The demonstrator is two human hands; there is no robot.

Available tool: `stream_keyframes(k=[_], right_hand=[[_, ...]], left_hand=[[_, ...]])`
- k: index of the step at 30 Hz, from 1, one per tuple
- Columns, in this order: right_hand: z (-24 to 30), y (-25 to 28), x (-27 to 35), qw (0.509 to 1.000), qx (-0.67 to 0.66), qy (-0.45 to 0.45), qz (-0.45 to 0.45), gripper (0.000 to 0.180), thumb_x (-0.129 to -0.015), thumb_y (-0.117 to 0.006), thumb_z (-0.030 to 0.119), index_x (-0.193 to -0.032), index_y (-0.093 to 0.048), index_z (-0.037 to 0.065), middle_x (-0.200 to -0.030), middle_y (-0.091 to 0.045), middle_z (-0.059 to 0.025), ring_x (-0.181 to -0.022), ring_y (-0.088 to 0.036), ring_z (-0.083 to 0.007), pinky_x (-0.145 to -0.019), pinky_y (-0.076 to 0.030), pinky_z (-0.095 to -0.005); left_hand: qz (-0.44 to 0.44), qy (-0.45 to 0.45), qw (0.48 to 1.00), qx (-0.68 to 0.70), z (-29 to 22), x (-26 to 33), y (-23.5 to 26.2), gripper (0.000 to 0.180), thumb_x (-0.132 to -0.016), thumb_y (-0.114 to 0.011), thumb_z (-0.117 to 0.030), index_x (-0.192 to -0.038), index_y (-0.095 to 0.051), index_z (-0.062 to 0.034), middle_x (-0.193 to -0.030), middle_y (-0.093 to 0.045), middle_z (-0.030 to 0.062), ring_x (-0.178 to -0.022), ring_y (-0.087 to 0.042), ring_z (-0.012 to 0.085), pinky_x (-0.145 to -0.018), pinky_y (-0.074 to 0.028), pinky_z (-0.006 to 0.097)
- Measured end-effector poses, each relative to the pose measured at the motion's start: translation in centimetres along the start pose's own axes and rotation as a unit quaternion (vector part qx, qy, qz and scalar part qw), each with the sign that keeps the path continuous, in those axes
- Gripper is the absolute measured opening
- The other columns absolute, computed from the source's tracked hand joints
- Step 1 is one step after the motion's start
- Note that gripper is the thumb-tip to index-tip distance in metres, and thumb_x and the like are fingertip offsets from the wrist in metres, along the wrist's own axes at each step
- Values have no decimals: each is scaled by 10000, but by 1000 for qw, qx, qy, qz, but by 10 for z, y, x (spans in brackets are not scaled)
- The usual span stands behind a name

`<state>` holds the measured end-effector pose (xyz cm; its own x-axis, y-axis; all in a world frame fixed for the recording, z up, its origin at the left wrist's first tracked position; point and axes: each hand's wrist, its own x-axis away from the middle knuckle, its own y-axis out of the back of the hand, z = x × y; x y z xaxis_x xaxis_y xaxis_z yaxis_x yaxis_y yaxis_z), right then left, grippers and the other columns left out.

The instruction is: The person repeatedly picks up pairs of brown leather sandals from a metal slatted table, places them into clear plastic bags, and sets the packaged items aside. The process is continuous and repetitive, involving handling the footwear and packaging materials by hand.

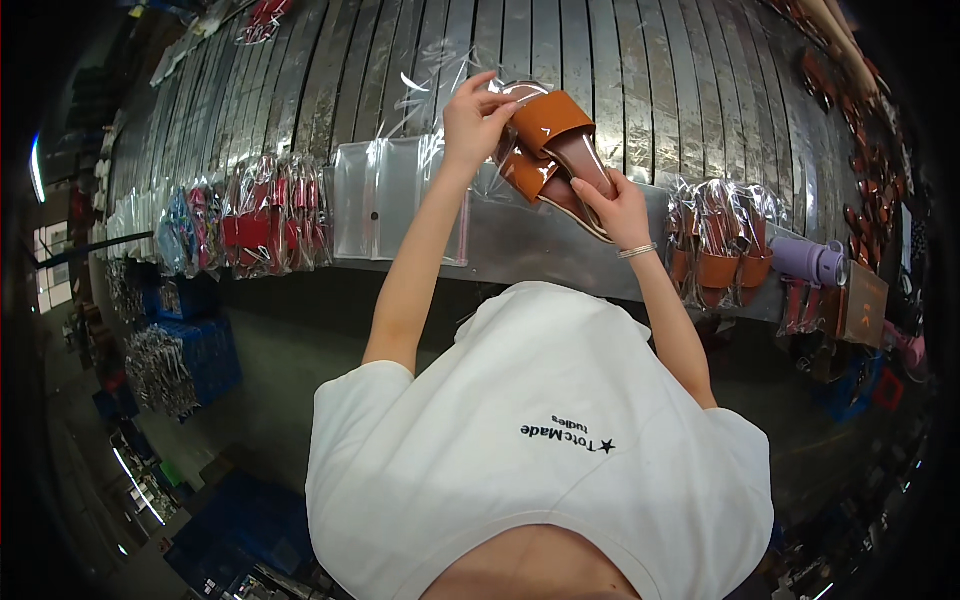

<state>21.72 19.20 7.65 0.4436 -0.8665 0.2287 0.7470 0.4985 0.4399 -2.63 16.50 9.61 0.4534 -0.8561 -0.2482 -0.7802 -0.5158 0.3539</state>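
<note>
A pair of tan-strapped slide sandals (553,124) is held over the slatted metal surface, one overlapping the other. At their heel end my right hand (618,212) is closed on them, the thumb lying on the upper sandal's brown footbed. My left hand (474,122) is closed by the toe end, its fingers pinching a clear plastic bag (430,85) that reaches over the toes. How far the bag covers the sandals is hard to make out. Under my left forearm lie flat clear plastic bags (385,200).
Left along the near metal edge (520,240) stand bagged red shoes (255,220). Bagged tan sandals (718,245) stand on the right, beside a lilac cylinder (805,260) and a cardboard box (866,305). More brown footwear (870,150) lies at far right. Blue crates (205,355) are at lower left.
</note>
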Motion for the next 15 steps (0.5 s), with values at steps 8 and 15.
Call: stream_keyframes(k=[8, 15], right_hand=[[-9, 4, 24, 996, -63, -46, -51, 467, -742, -705, 446, -802, -612, -8, -622, -572, -46, -555, -494, -114, -524, -400, -278], [-56, 8, 50, 994, 19, -104, -19, 487, -726, -705, 466, -806, -608, -5, -635, -598, -92, -574, -550, -157, -555, -433, -302]], left_hand=[[63, 39, 996, 57, 12, 2, -38, 363, -776, -695, -189, -1098, -593, -57, -950, -629, 108, -888, -614, 192, -750, -494, 314], [92, 188, 974, 92, 110, 59, -77, 321, -800, -681, -98, -1104, -614, -23, -922, -626, 74, -799, -593, 114, -714, -487, 251]])
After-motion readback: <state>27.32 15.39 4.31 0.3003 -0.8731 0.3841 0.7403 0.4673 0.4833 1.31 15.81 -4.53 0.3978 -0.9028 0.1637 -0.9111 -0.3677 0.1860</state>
